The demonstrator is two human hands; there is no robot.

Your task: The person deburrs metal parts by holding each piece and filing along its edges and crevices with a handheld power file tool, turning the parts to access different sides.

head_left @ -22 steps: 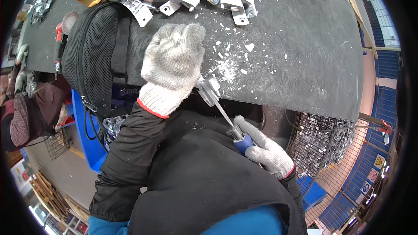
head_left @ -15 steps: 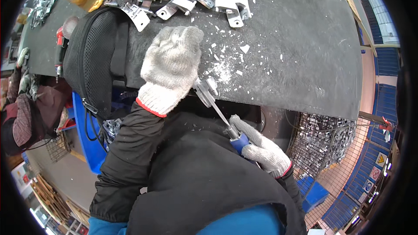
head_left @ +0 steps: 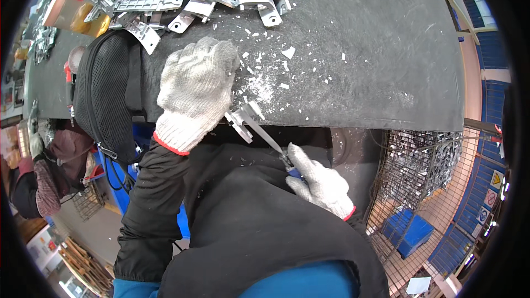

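My left hand [head_left: 199, 85], in a white knit glove with a red cuff, is closed at the table's near edge. A silver metal bracket [head_left: 241, 122] juts out from under its palm side, and the glove hides the rest. In my right hand [head_left: 323, 183], also gloved, is a file [head_left: 270, 142] with a blue handle. Its slim grey blade slants up to the left, and its far end meets the bracket. The right index finger lies along the tool toward the blade. White flakes and powder [head_left: 262, 88] lie on the black tabletop just beyond the bracket.
Several silver brackets [head_left: 193, 8] are heaped at the back left, beside a tub with yellow tape [head_left: 72, 14]. A black mesh bag [head_left: 102, 91] stands left of my arm. Right of the table are a wire basket of metal pieces [head_left: 425, 160] and a blue bin [head_left: 408, 232]. Another person's sleeve [head_left: 48, 187] shows far left.
The view has shifted, so the table and brackets sit further left. My right hand and the file have moved slightly up and left, and the blue handle is now mostly covered by the glove.
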